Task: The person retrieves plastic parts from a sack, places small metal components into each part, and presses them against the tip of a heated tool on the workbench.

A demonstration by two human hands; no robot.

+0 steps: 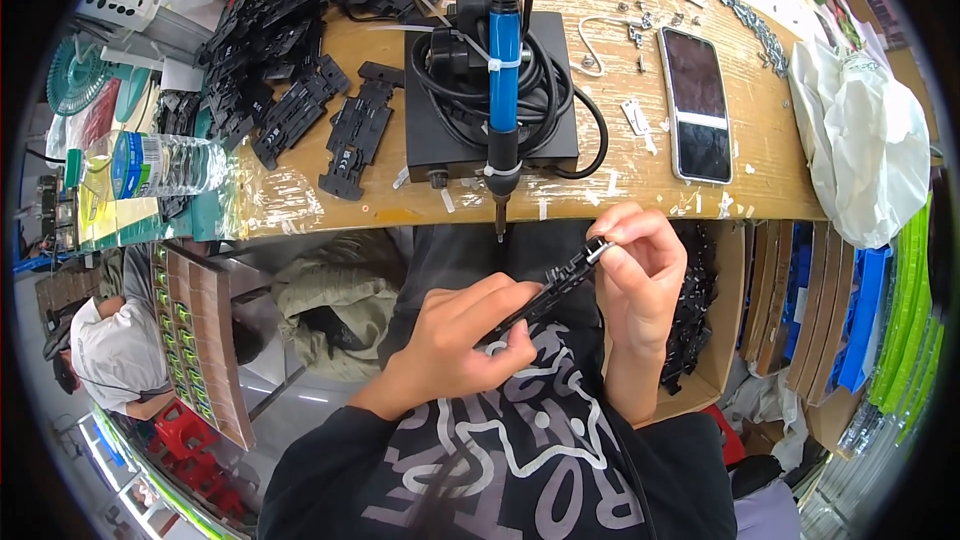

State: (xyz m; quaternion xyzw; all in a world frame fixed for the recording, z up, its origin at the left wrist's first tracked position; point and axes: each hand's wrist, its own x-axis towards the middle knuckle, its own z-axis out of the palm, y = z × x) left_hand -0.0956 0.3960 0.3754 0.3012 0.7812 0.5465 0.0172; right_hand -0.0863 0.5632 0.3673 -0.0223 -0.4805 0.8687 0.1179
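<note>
Both hands (470, 335) hold black part (548, 292); cardboard box (728, 320) holds more.

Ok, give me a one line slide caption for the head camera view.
Both hands, left hand and right hand, hold a black plastic part under a hanging electric screwdriver at a wooden bench.

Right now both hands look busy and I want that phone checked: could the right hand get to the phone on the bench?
Probably yes. The phone lies uncovered just beyond the right hand, nothing between, but that hand is pinching the black plastic part.
</note>
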